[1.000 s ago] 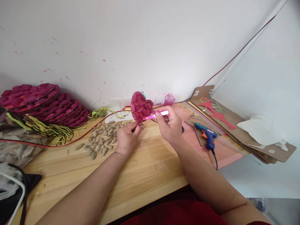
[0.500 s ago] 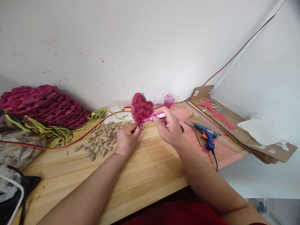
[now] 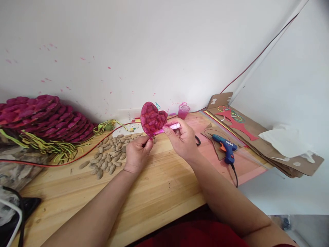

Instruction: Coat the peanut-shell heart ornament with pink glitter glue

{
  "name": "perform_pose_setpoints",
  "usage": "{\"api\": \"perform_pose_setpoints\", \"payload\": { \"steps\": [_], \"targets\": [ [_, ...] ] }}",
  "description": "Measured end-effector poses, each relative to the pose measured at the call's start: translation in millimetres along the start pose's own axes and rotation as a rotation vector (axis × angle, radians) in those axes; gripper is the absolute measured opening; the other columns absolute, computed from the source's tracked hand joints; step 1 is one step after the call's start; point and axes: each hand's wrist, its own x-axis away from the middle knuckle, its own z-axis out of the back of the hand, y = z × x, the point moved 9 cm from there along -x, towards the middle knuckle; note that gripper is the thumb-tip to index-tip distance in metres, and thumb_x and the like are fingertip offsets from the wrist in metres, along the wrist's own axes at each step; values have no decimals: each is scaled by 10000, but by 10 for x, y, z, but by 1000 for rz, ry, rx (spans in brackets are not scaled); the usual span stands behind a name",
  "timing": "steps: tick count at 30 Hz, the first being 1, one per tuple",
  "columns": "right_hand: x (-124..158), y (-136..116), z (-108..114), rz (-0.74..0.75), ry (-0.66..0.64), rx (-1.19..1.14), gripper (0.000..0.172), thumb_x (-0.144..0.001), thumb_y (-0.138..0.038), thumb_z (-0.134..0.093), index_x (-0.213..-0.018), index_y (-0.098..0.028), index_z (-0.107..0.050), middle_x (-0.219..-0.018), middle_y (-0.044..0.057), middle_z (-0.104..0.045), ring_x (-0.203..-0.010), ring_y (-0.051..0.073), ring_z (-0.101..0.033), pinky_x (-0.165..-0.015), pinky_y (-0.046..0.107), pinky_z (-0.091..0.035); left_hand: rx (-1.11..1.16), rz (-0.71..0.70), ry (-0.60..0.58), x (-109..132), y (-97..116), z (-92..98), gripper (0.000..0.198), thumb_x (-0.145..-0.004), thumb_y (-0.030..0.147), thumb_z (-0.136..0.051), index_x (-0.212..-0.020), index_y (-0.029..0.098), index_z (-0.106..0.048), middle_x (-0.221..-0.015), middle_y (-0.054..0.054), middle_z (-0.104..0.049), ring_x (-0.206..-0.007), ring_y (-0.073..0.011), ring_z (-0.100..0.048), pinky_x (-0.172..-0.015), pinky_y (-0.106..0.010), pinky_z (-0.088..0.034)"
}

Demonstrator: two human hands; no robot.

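Note:
My left hand (image 3: 138, 152) pinches the lower tip of a heart-shaped piece (image 3: 153, 118), which is covered with peanuts painted magenta and held upright above the table. In my right hand (image 3: 183, 139) is a paintbrush (image 3: 171, 127) with a pink and white handle. Its pink end points left and meets the lower part of the heart; the bristles are hard to make out. Loose unpainted peanuts (image 3: 109, 156) lie on the wood by my left hand. Behind my right hand stands a clear plastic cup (image 3: 183, 111) with pink paint in it.
A stack of magenta peanut-covered pieces (image 3: 46, 118) with yellow-green yarn (image 3: 55, 145) stands at left. A red cord (image 3: 64, 164) crosses the table. A blue glue gun (image 3: 226, 147) lies at right, near cardboard sheets (image 3: 259, 139) and red cutouts (image 3: 243, 130). The white wall (image 3: 144, 44) is paint-spattered.
The whole view has shifted slightly, so things sit a little farther left. The heart has turned slightly in my left hand, and the brush stays against its lower part.

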Motion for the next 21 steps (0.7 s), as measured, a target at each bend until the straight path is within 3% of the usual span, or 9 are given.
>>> {"api": "perform_pose_setpoints", "payload": {
  "steps": [4,9,16,21],
  "targets": [
    [5,-30,-21,35,-10,5,119,-981,-347,-622,-980,-230,-645,-883,8,-709,-771,132,-647,-677,267,-500,2,7,-2,-3,-15,-4,287,-852,301,-537,-605,177,-618,-537,26,-509,-527,-106,-463,-547,-223,-346],
    [9,-84,4,72,-27,141,141,-1015,-341,-554,-985,-223,-625,-883,20,-687,-752,139,-626,-663,283,-491,11,19,-33,-1,6,-21,275,-850,289,-525,-625,179,-638,-563,13,-563,-550,-115,-498,-565,-223,-367],
    [-6,-123,91,115,6,248,150,-1020,-352,-545,-979,-239,-634,-975,56,-725,-928,206,-661,-813,371,-540,18,43,-47,6,-31,-40,280,-852,309,-531,-660,178,-687,-586,5,-609,-569,-125,-526,-582,-222,-394],
    [8,-193,46,145,-24,228,136,-1017,-333,-551,-981,-236,-639,-927,44,-720,-876,192,-653,-771,351,-526,24,43,-34,9,-42,-31,291,-849,308,-531,-645,175,-690,-575,8,-590,-556,-120,-512,-570,-220,-386]
  ]
}}
